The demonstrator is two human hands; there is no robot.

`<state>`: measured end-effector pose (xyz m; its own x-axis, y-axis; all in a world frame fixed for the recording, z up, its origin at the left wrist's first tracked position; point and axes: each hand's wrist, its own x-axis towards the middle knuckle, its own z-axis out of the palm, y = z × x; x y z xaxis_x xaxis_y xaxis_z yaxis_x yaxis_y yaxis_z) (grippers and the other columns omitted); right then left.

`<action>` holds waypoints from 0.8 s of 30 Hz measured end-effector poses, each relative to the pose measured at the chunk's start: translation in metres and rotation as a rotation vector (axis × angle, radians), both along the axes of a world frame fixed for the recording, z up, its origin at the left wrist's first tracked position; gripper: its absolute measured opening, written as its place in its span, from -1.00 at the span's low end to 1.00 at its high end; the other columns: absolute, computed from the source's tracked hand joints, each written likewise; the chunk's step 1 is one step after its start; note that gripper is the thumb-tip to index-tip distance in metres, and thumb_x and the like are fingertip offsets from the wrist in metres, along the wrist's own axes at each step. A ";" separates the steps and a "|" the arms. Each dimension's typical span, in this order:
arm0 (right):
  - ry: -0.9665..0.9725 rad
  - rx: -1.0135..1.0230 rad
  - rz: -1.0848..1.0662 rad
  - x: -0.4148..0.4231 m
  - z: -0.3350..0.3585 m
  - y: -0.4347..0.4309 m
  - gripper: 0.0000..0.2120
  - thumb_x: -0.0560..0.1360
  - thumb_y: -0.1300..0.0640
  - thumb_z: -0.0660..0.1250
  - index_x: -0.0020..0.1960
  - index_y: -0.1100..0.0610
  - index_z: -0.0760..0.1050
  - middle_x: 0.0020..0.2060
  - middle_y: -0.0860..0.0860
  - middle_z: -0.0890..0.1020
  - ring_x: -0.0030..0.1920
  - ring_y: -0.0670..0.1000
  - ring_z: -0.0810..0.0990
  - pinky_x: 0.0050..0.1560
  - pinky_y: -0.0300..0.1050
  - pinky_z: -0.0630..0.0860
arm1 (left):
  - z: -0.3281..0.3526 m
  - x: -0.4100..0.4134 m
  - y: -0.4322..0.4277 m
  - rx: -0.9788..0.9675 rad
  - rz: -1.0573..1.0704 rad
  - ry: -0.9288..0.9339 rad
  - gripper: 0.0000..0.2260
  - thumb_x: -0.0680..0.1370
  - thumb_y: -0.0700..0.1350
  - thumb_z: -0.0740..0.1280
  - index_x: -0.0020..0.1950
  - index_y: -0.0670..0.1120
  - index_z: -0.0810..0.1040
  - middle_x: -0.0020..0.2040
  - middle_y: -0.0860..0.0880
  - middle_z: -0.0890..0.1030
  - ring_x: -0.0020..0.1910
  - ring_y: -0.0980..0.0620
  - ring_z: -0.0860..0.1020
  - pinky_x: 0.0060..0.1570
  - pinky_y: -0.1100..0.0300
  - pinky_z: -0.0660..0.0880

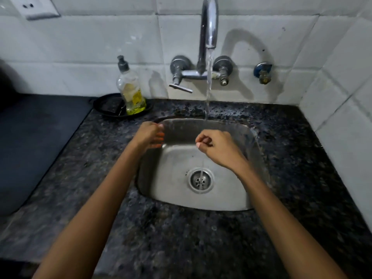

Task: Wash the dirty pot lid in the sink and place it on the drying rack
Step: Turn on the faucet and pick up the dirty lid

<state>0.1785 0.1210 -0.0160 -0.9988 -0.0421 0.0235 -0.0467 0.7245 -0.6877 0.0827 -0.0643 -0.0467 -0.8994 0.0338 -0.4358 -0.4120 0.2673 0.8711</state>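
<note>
I see no pot lid and no drying rack in this view. The steel sink [227, 190] is empty, and water runs from the tap [209, 21] down toward the drain [200, 180]. My right hand [219, 148] is over the middle of the sink with its fingers curled shut and nothing visible in them, right where the stream falls. My left hand [149, 135] hovers at the sink's back left corner. It is blurred, its fingers are loosely bent and apart, and it holds nothing.
A dish soap bottle [130, 89] stands on a black round dish [108, 106] behind the sink's left side. Dark speckled granite counter [291, 158] surrounds the sink. A dark flat surface [36, 133] lies at left. Two tap handles and a small valve [262, 71] sit on the tiled wall.
</note>
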 end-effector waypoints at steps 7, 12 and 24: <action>-0.041 -0.039 0.209 -0.004 -0.005 -0.091 -0.88 0.46 0.18 0.30 -0.05 0.16 0.58 -0.21 0.06 0.61 -0.18 -0.02 0.52 -0.17 -0.26 0.35 | 0.009 0.052 -0.083 -0.170 0.007 0.121 -0.83 0.55 -0.19 0.21 -0.25 -0.04 0.42 -0.30 -0.08 0.45 -0.34 0.02 0.42 -0.35 0.25 0.37; -0.043 -0.026 0.332 -0.002 -0.003 -0.188 -0.88 0.47 0.16 0.30 -0.04 0.14 0.57 -0.18 0.05 0.60 -0.17 -0.02 0.51 -0.14 -0.20 0.39 | 0.029 0.088 -0.179 -0.469 0.062 0.244 -0.86 0.48 -0.11 0.31 0.02 -0.05 0.53 -0.09 -0.07 0.56 -0.13 0.01 0.51 -0.19 0.20 0.44; -0.058 -0.069 0.528 0.041 -0.027 -0.443 -0.87 0.43 0.22 0.32 -0.05 0.18 0.60 -0.09 0.13 0.69 -0.16 -0.08 0.51 -0.13 -0.30 0.33 | -0.001 0.213 -0.446 -1.005 0.325 -0.010 -0.57 0.42 -0.03 0.38 0.27 -0.06 0.45 0.28 -0.26 0.40 0.32 -0.27 0.34 0.25 -0.09 0.35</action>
